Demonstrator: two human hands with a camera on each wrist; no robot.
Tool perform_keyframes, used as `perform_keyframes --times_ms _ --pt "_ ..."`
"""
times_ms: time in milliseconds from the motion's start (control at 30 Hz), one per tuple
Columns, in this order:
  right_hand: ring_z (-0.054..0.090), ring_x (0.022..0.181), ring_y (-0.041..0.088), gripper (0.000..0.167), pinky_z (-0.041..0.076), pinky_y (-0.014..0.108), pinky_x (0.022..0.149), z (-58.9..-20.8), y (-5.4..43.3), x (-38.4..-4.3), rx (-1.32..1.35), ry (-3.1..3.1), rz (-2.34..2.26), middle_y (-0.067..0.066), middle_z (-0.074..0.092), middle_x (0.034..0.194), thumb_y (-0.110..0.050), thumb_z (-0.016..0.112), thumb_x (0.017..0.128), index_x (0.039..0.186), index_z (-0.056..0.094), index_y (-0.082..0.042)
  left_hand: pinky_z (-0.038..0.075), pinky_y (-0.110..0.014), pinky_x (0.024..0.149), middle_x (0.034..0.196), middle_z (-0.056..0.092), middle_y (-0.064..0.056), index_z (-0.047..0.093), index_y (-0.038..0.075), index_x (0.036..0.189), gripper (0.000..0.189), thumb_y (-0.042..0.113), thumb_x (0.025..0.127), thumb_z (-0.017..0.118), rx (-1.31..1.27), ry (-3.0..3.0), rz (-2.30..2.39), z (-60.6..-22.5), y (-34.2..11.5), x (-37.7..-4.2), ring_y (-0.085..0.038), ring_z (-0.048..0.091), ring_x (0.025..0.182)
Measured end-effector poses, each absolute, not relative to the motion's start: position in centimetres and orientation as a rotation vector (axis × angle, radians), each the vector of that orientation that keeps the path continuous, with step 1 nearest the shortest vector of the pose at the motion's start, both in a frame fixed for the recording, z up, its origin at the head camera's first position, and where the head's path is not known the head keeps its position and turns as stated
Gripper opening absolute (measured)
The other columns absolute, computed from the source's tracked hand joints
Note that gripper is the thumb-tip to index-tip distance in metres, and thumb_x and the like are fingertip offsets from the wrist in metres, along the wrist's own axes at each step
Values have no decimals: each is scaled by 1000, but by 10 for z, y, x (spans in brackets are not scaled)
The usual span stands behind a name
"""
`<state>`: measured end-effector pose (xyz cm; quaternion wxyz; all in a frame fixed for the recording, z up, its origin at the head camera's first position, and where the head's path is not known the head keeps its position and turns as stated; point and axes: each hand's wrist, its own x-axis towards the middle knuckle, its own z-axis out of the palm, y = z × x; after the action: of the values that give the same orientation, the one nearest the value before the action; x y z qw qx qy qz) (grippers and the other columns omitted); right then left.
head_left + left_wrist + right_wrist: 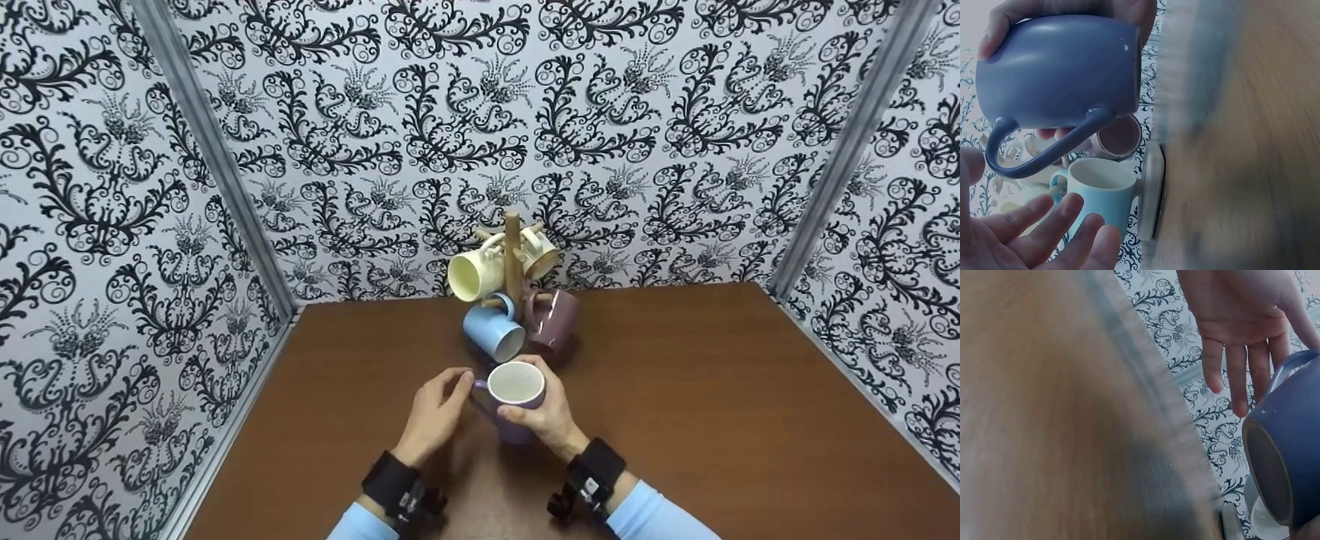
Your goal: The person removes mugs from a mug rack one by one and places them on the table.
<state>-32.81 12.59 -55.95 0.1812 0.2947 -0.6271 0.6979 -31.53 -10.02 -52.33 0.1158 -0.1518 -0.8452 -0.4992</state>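
Observation:
A purple mug (516,405) with a white inside is held above the table in my right hand (551,412), whose thumb and fingers wrap its side. The mug's handle (1050,152) points left, toward my left hand (435,412). My left fingers (1237,379) are extended beside that handle, and the thumb tip is close to it; whether it touches, I cannot tell. Just beyond the purple mug, a wooden mug stand (513,259) carries a light blue mug (491,330), a mauve mug (555,321), a cream mug (476,271) and an off-white mug (540,255).
The brown wooden table (675,405) runs back to a wall (480,112) with black scroll patterns. Grey metal posts (217,157) mark the corners at the left and right. Both wrists wear black straps with cameras (592,480).

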Motion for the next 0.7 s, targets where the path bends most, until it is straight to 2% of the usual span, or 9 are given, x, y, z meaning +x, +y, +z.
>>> perform_keyframes --times_ms 100,200,333,400,533,633,700 --pt "76 110 12 74 61 25 99 -559 124 -326 875 -1779 1965 14 78 121 -9 96 72 134 62 12 60 -39 102 122 84 -9 80 6 128 43 41 117 59 -457 -2468 -1500 -521 -100 -315 -23 77 115" --pt "76 111 12 74 61 25 100 -559 123 -325 899 -1782 1962 14 77 122 -10 95 72 135 62 12 58 -27 85 110 84 -11 80 4 123 41 39 116 60 -479 -2458 -1570 -518 -99 -315 -15 74 95" --pt "76 112 13 74 61 26 100 -560 122 -324 921 -1778 1976 19 77 121 -9 94 73 136 60 12 51 -20 68 95 79 -16 81 4 110 38 37 116 63 -504 -2431 -1683 -514 -97 -313 -10 64 75" --pt "76 112 13 75 61 26 100 -560 122 -325 932 -1772 1981 21 77 121 -10 94 73 136 60 12 52 -20 69 93 79 -17 81 6 103 37 35 115 64 -520 -2419 -1707 -513 -95 -312 -13 66 76" --pt "76 112 13 76 62 27 100 -560 122 -323 932 -1780 2009 11 78 121 -12 95 73 136 59 13 55 -22 75 89 79 -19 81 5 93 38 33 115 64 -546 -2410 -1720 -515 -94 -311 -20 71 81" --pt "76 111 12 76 62 26 99 -560 121 -323 920 -1790 2033 2 78 121 -14 95 73 135 59 13 53 -21 75 85 78 -17 80 4 88 44 33 115 63 -550 -2433 -1725 -516 -95 -309 -16 68 79" --pt "76 110 12 75 61 26 99 -561 121 -323 921 -1790 2037 2 78 120 -14 94 73 135 59 12 50 -21 74 81 74 -12 78 4 86 46 35 116 62 -541 -2453 -1727 -517 -96 -308 -11 62 77"
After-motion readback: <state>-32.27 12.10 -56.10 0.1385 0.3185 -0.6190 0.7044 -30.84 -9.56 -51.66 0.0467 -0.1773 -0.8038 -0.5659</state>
